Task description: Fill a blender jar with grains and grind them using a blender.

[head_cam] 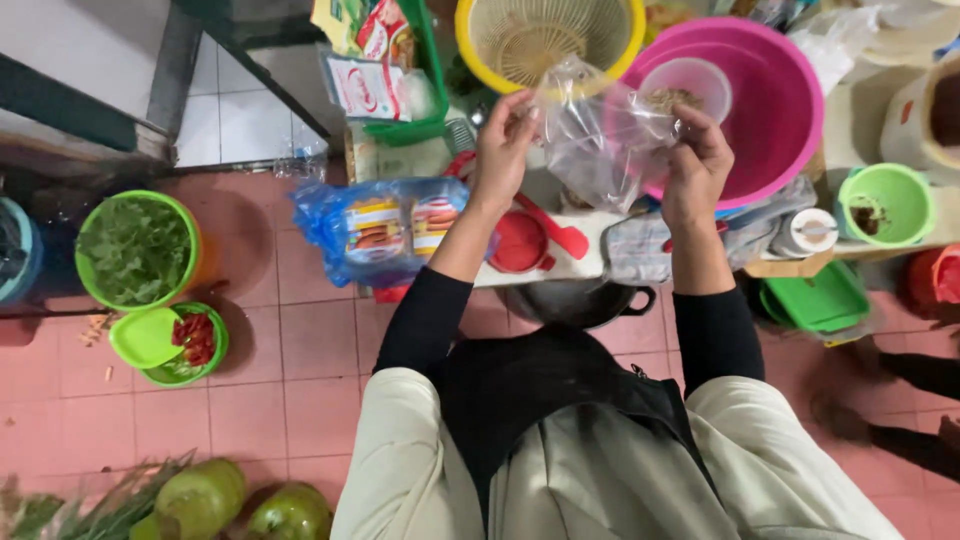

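Both hands pinch a clear plastic bag [600,130] above the pink basin [775,110]: left hand [503,140] and right hand [697,165] at opposite edges. It looks light, limp and slippery; best gripped at its rim.

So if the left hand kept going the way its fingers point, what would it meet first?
Probably the yellow basket: the left hand points up-frame toward it while pinching the clear bag. Depth is unclear, so it might pass above the rim.
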